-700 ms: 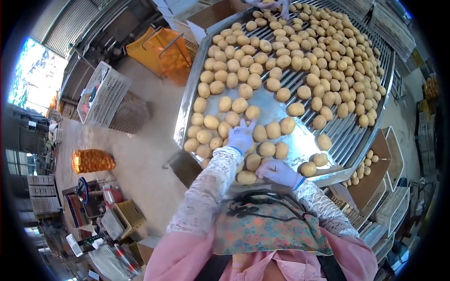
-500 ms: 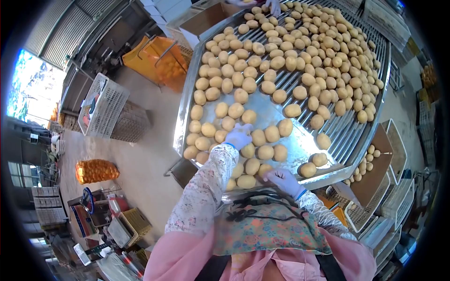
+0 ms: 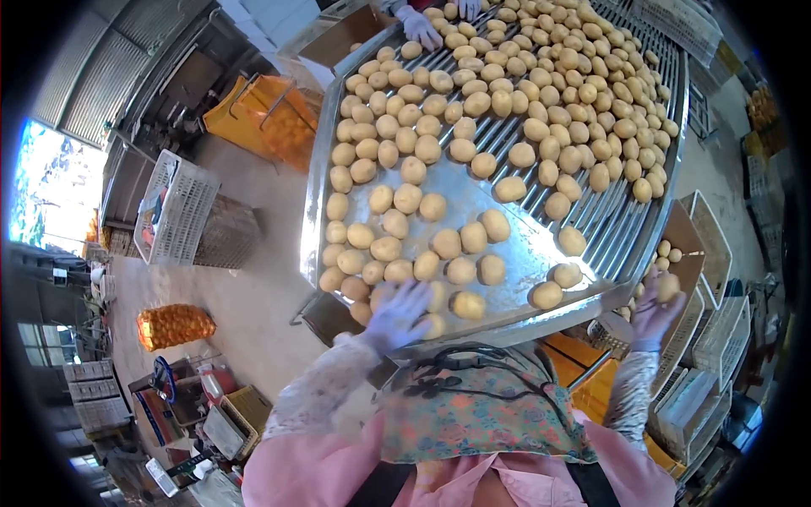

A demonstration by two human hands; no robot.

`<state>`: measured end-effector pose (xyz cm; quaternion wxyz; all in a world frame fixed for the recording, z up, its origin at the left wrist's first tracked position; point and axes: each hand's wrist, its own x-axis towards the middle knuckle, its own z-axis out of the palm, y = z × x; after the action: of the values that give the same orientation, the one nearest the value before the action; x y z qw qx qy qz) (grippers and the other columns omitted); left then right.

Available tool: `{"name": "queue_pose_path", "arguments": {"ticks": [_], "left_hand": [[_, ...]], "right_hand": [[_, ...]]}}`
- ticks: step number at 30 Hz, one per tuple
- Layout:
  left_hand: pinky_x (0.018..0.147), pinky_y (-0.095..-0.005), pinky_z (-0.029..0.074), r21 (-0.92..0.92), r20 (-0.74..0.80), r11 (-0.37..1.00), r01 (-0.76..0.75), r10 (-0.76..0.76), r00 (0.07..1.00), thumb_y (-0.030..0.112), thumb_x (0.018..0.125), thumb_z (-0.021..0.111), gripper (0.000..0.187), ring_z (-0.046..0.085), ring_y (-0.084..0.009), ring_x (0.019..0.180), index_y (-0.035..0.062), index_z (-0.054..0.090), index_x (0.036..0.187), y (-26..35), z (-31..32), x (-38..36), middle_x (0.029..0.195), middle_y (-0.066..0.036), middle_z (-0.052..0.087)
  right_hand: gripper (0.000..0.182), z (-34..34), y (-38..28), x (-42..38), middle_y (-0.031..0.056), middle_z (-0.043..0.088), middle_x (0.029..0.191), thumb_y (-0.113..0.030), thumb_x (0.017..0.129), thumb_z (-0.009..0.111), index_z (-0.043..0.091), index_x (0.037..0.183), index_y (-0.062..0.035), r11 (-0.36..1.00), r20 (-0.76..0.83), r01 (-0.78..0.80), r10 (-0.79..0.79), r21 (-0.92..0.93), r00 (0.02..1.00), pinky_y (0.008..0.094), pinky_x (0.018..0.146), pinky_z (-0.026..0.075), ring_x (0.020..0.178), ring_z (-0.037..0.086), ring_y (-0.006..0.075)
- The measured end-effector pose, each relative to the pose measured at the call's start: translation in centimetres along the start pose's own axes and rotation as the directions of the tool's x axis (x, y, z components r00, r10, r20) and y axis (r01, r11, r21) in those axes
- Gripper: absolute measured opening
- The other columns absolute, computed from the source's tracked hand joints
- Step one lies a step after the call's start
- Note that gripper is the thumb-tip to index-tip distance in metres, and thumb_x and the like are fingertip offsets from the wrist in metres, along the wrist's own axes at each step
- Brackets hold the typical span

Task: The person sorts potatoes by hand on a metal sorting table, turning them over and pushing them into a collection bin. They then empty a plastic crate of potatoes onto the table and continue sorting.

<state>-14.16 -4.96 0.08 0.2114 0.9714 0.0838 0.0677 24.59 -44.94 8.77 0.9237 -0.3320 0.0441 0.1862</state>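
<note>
Many tan, oval potatoes (image 3: pixel 408 198) lie on a metal sorting table (image 3: pixel 524 239), on its smooth plate and its rollers. My left hand (image 3: pixel 397 314), in a pale purple glove, is over the potatoes at the near left edge. Its fingers are spread and look to be touching some of them. Out past the table's right edge, my right hand (image 3: pixel 653 314), gloved too, grips one potato (image 3: pixel 667 287) near its fingertips. Below that hand stands a cardboard box (image 3: pixel 682 253) with more potatoes in it.
At the table's far end, a co-worker's gloved hand (image 3: pixel 420 29) reaches among the potatoes. White plastic crates (image 3: pixel 716 329) stand to the right. An orange bag on a frame (image 3: pixel 270 118), a stacked crate (image 3: pixel 182 207) and a filled mesh bag (image 3: pixel 175 326) are on the left floor.
My right hand has moved from the table's near edge out to the right with a potato. My left hand has drawn back toward me, fingers spread. A co-worker's hand has come further over the table.
</note>
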Motion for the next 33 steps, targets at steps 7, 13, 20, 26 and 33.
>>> {"name": "queue_pose_path", "arguments": {"ticks": [7, 13, 20, 26, 33], "left_hand": [[0.119, -0.0646, 0.019, 0.360, -0.110, 0.861, 0.360, -0.344, 0.933, 0.049, 0.095, 0.058, 0.069, 0.033, -0.0438, 0.146, 0.0081, 0.046, 0.151, -1.6, -1.2, 0.6, 0.156, -0.018, 0.043], [0.119, -0.0648, 0.019, 0.048, 0.038, 0.993, 0.106, -0.108, 0.993, 0.048, 0.093, 0.061, 0.073, 0.033, -0.0434, 0.145, 0.0087, 0.045, 0.152, 6.9, 1.8, 2.7, 0.155, -0.022, 0.042], [0.113, -0.0586, 0.030, 0.161, -0.208, 0.890, 0.426, -0.391, 0.897, 0.040, 0.092, 0.063, 0.061, 0.046, -0.0420, 0.134, 0.0069, 0.055, 0.142, 4.2, -0.1, -3.5, 0.143, -0.018, 0.053], [0.111, -0.0558, 0.035, 0.087, -0.214, 0.975, 0.203, -0.181, 0.960, 0.030, 0.089, 0.066, 0.043, 0.051, -0.0391, 0.127, 0.0058, 0.064, 0.125, 1.8, -4.5, 1.7, 0.130, -0.018, 0.060], [0.112, -0.0704, 0.024, 0.274, -0.306, 0.683, 0.677, -0.605, 0.735, 0.052, 0.093, 0.059, 0.072, 0.037, -0.0541, 0.136, 0.0035, 0.049, 0.145, -7.9, -3.9, 6.9, 0.149, -0.027, 0.044]], "right_hand": [[0.055, 7.2, 10.0, 1.1, 0.0054, 0.061, 0.133, -0.013, 0.091, 0.068, 0.054, 0.144, -0.0077, 0.515, -0.029, -0.175, 0.280, -0.839, 0.960, 0.0262, 0.083, 0.051, 0.094, 0.062, 0.0091], [0.056, 17.3, 28.7, 3.1, 0.0159, 0.063, 0.129, -0.021, 0.088, 0.071, 0.057, 0.142, -0.0159, 0.127, 0.708, 0.774, 0.516, -0.620, 0.482, 0.0418, 0.089, 0.055, 0.108, 0.066, 0.0328], [0.054, 20.1, 39.6, 2.3, 0.0146, 0.060, 0.124, -0.029, 0.078, 0.075, 0.059, 0.128, -0.0191, -0.360, 0.393, 0.802, 0.728, -0.477, 0.561, 0.0483, 0.095, 0.051, 0.113, 0.061, 0.0366], [0.046, 16.6, 35.9, -1.8, 0.0154, 0.059, 0.115, -0.022, 0.072, 0.078, 0.065, 0.115, -0.0210, -0.102, 0.446, 0.881, 0.832, -0.462, 0.330, 0.0450, 0.095, 0.052, 0.107, 0.062, 0.0351], [0.042, 11.0, 18.1, 1.7, 0.0060, 0.063, 0.119, -0.017, 0.085, 0.080, 0.063, 0.124, -0.0087, 0.281, 0.133, -0.043, 0.577, -0.959, 0.806, 0.0333, 0.094, 0.050, 0.109, 0.061, 0.0184]]}}
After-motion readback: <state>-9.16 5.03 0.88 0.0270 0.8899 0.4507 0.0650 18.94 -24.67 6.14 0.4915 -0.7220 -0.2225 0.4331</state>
